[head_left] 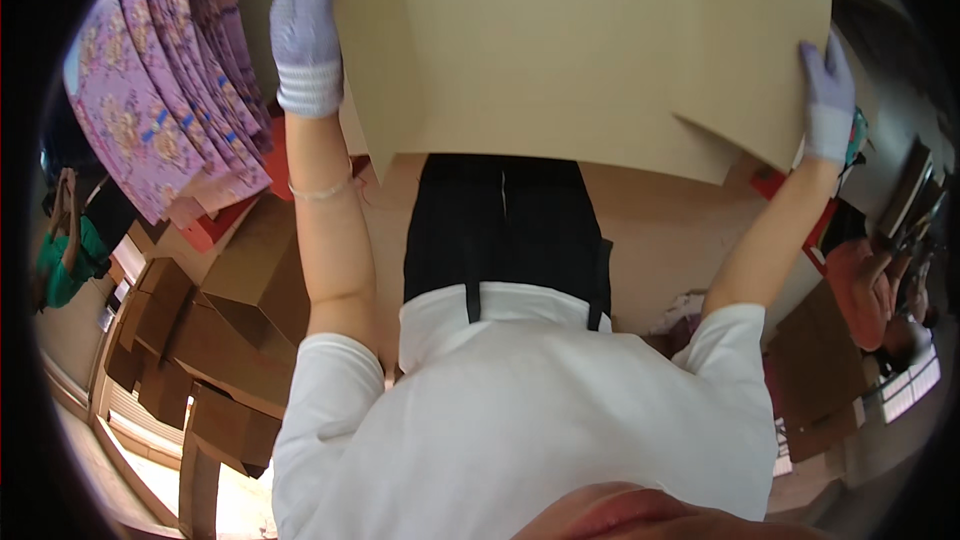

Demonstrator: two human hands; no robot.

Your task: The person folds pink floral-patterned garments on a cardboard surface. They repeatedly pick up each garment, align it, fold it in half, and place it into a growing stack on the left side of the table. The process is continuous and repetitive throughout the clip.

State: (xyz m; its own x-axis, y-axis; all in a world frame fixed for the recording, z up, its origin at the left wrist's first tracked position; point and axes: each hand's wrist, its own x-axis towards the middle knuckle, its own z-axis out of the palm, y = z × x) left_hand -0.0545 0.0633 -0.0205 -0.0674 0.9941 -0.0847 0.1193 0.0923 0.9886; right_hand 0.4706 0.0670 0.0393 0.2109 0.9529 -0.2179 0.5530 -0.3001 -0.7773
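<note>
A large cream cardboard sheet [550, 50] spans the space in front of me, with upright creases and slit flaps along its near edge. My left hand [308, 30], in a lavender knitted glove with a white cuff, is at the left edge of the sheet, its fingers pointing away from me and one bare fingertip showing. On the right edge, my right hand [828, 90] wears a matching glove; its thumb lies on the near face and the other fingers go round the edge. The far end of the sheet is cut off by the picture's top.
A stack of purple flower-printed sheets [165, 90] fans out at the far left. Brown cardboard boxes [225, 340] are piled on my left, and another brown box [820, 355] stands on the right. A person in green [70, 260] is at the left rim; another person [865, 290] is at right.
</note>
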